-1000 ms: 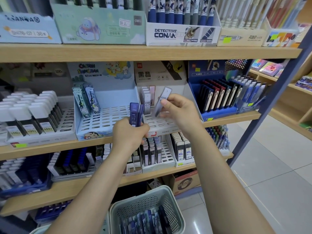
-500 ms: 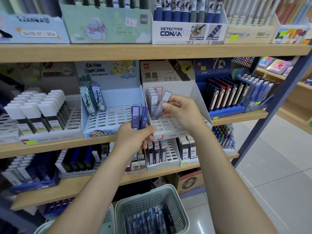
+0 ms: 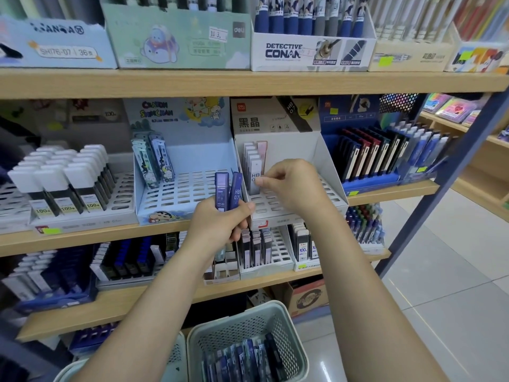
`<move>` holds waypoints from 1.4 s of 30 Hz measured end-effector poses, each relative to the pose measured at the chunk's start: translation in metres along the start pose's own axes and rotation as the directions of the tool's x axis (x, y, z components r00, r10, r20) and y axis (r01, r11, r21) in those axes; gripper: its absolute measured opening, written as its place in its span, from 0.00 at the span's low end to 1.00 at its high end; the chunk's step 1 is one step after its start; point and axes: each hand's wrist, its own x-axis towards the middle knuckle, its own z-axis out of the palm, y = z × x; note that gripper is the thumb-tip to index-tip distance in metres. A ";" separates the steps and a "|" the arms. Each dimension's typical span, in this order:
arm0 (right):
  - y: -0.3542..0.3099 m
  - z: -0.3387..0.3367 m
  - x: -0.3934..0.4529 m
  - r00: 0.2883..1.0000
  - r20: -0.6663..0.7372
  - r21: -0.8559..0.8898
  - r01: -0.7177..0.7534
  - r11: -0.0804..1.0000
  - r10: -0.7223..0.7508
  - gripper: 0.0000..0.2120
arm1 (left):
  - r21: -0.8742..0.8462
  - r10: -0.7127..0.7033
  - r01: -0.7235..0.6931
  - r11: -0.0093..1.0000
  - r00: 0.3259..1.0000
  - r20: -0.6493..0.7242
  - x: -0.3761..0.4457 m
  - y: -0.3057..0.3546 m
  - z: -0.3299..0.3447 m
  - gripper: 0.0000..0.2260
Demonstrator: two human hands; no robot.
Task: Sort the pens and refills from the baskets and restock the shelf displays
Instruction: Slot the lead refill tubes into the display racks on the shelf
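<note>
Since the earlier frames, right hand dropped its white refill down into the slot row; left hand barely shifted. Left to right: left hand (image 3: pixel 220 224) grips two blue refills (image 3: pixel 228 192) upright, fingers curled round their lower ends, kept ready as next stock. Right hand (image 3: pixel 292 186) pinches the white refill (image 3: pixel 254 176), seating it at the front of its row in the white display (image 3: pixel 327 166), matching HB labels. Basket (image 3: pixel 292 321) below holds more refills, within reach.

left hand (image 3: pixel 220 224) gripping two blue refill cases (image 3: pixel 228 191) upright | right hand (image 3: pixel 292 186) pinching a white HB case (image 3: pixel 254 176) in the white display tray (image 3: pixel 327 172) | basket (image 3: pixel 286 318) sits below on the floor
</note>
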 end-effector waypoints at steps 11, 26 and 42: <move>-0.023 -0.025 -0.020 0.936 0.346 0.484 -0.121 0.867 -0.063 0.06 | -0.174 0.124 -0.078 0.982 0.954 0.273 -0.007 0.015 -0.005 0.07; 0.001 -0.031 -0.014 0.988 0.115 0.695 -0.151 0.703 0.099 0.05 | 0.041 0.059 -0.060 0.997 0.998 0.026 -0.002 0.012 0.011 0.16; 0.044 -0.012 0.045 0.981 -0.012 0.576 -0.152 0.803 0.194 0.06 | -0.217 0.041 0.003 0.976 0.980 0.195 0.008 0.010 0.006 0.26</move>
